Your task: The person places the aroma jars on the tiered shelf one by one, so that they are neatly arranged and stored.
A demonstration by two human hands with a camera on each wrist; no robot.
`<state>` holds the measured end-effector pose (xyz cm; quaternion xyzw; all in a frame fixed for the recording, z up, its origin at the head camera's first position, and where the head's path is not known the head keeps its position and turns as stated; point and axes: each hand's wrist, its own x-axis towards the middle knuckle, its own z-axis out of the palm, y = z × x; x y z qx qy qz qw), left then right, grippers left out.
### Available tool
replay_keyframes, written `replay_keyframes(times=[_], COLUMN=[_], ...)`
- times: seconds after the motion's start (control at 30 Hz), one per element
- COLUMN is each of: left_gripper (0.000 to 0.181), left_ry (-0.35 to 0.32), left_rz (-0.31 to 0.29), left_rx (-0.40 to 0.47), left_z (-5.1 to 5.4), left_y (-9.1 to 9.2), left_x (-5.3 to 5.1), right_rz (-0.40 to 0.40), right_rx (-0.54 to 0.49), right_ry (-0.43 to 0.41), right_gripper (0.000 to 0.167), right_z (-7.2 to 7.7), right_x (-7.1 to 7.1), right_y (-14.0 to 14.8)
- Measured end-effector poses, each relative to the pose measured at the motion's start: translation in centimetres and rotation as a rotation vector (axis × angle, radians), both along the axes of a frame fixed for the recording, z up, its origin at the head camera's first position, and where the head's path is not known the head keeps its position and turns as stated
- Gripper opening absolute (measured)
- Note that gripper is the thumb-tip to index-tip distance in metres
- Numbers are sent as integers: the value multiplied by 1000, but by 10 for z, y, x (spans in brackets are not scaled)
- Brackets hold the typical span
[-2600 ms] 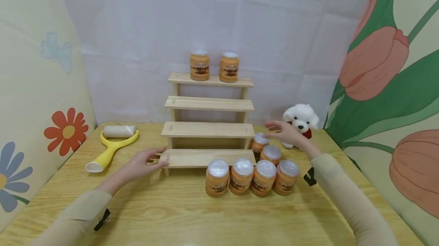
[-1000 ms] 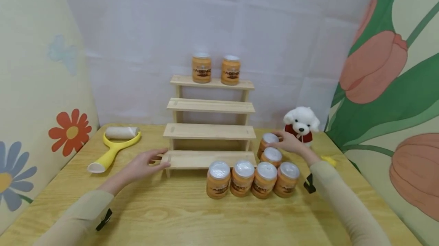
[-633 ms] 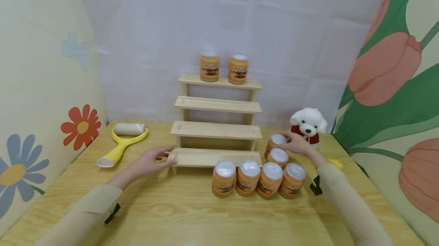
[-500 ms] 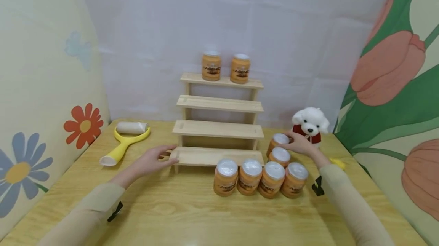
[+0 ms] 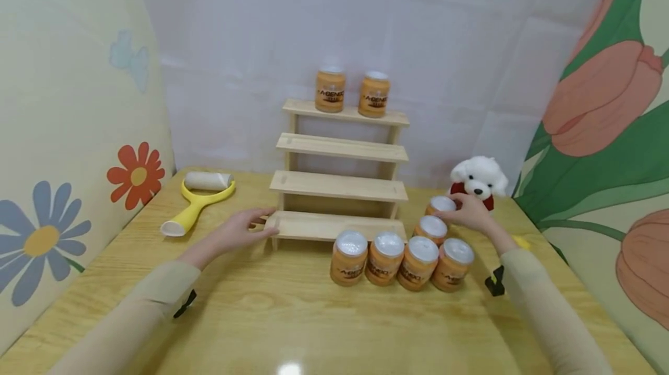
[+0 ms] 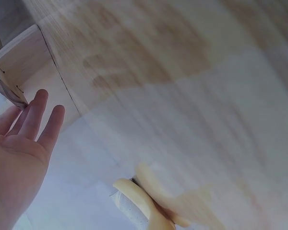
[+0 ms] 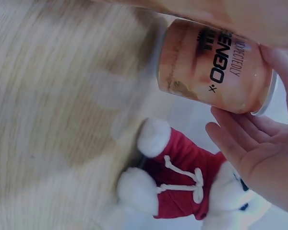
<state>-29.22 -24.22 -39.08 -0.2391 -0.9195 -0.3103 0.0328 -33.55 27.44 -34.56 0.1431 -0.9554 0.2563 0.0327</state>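
Note:
My right hand [image 5: 470, 212] grips an orange can [image 7: 216, 67] with a silvery lid near its top, thumb on one side and fingers on the other. Whether the can's base touches the table cannot be told. Just in front stands another orange can [image 5: 431, 229], then a row of several matching cans [image 5: 384, 259] before the wooden step rack [image 5: 334, 186]. On the rack's top step two more cans [image 5: 330, 90] stand apart. My left hand [image 5: 237, 233] holds the left end of the lowest step between thumb and fingers; the thumb is hidden in the left wrist view.
Right behind my right hand sits a white plush dog [image 5: 478, 176] in a red top. A yellow-handled roller [image 5: 195, 204] lies at the table's left. A white cloth [image 5: 251, 26] hangs behind, with flower-patterned walls at both sides. Something small and yellow [image 5: 521, 241] lies by my right wrist.
My right hand has come down onto the rearmost can, taken hold of it and shifted it to the right, away from the rack. My left hand stays on the rack. The head view has turned slightly.

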Motion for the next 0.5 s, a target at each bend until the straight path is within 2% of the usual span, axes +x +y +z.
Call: replay_keyframes(times=[0.17, 0.37, 0.5], left_gripper=[62, 62, 63], left_ry=[5, 13, 0], left_rz=[-4, -21, -11], left_rx=[-3, 12, 16], left_z=[2, 1, 1], left_y=[0, -1, -1], left_x=[-2, -2, -2], right_rz=[-42, -31, -42], right_rx=[-46, -76, -99], right_ry=[5, 22, 44], right_gripper=[70, 60, 59], right_z=[14, 29, 36], right_x=[4, 8, 10], right_y=[2, -1, -5])
